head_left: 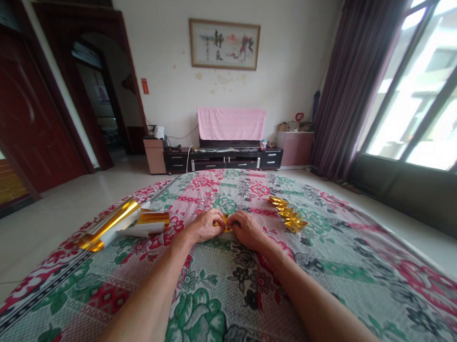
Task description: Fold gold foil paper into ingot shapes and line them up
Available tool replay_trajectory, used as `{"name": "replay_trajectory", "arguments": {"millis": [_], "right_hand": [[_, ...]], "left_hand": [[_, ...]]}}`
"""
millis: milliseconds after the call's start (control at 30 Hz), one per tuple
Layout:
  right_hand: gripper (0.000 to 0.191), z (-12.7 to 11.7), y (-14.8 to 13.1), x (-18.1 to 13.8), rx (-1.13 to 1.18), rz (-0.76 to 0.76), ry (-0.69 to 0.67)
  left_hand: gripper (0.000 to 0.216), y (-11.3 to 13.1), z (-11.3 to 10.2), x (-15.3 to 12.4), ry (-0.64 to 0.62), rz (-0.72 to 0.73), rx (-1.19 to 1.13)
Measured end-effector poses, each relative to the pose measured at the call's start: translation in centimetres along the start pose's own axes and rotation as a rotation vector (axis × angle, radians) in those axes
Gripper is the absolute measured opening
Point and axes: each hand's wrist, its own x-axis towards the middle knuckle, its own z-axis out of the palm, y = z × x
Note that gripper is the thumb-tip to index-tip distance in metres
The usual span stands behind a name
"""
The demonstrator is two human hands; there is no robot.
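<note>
Between my two hands is a small piece of gold foil paper (226, 219), partly covered by the fingers. My left hand (208, 224) pinches its left side, and my right hand (247, 228) grips the right side with curled fingers. Both hands rest low over the patterned cloth. To the right lies a row of folded gold paper pieces (288, 215), apart from my right hand. Left of my hands are loosely curled sheets of gold paper (118, 222) with white backs. The exact shape of the held piece is too small to make out.
A flowered red, green and grey cloth (198, 320) covers the round-edged table. Beyond it stands a low black cabinet (220, 161) with a pink towel (231, 122) draped over a screen. A dark curtain (355, 72) and window are at the right, doors at the left.
</note>
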Motion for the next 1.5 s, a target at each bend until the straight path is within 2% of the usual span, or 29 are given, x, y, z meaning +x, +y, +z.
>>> {"name": "replay_trajectory", "arguments": {"millis": [133, 267, 467, 800, 1033, 1200, 1367, 1500], "right_hand": [[0.011, 0.3, -0.4, -0.2, -0.027, 0.014, 0.050], [0.022, 0.7, -0.4, -0.2, -0.058, 0.007, 0.088], [0.007, 1.0, 0.2, -0.1, -0.077, 0.019, 0.052], [0.012, 0.3, 0.0, -0.1, -0.017, 0.000, 0.014], [0.016, 0.2, 0.1, -0.3, 0.014, -0.058, 0.072], [0.019, 0.3, 0.2, -0.4, -0.004, -0.078, 0.096], [0.024, 0.4, 0.5, -0.3, -0.032, -0.107, 0.085], [0.025, 0.3, 0.4, -0.4, -0.039, -0.120, 0.083]], "left_hand": [[0.014, 0.3, -0.1, 0.0, -0.002, -0.022, 0.003], [0.016, 0.6, -0.2, 0.0, -0.009, -0.031, 0.029], [0.010, 1.1, 0.0, 0.0, 0.020, -0.057, 0.062], [0.009, 1.1, 0.3, 0.0, 0.028, -0.095, 0.054], [0.010, 1.9, 0.0, -0.1, 0.061, -0.089, 0.043], [0.016, 1.6, 0.0, 0.1, 0.097, -0.100, 0.094], [0.031, 0.7, 0.4, 0.1, 0.103, -0.016, 0.169], [0.032, 0.2, 0.8, 0.1, 0.092, 0.017, 0.204]]}}
